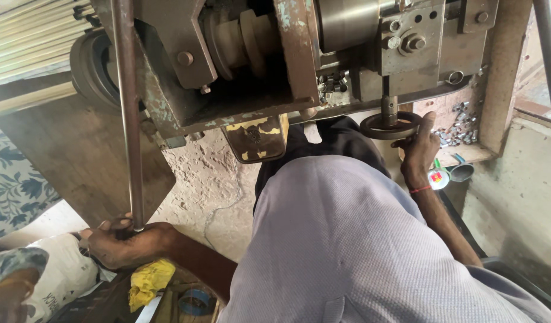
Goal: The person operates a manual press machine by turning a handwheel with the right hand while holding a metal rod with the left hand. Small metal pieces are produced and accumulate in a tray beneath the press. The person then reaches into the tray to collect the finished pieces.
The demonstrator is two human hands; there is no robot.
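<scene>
My left hand (123, 242) is closed around the lower end of a long steel rod (127, 113) that runs up the left of the view into a worn metal machine (287, 54). My right hand (420, 148) grips the rim of a small dark handwheel (388, 125) that hangs on a short shaft below the machine's right side. My pale shirt (347, 239) fills the lower middle and hides what lies beneath it.
Small metal nuts (461, 125) lie heaped on a ledge right of the handwheel. A metal cup (461, 172) and a small red, green and white container (437, 177) stand below them. A yellow rag (147, 281), a white sack (60, 275) and steel tubes (30, 30) lie left.
</scene>
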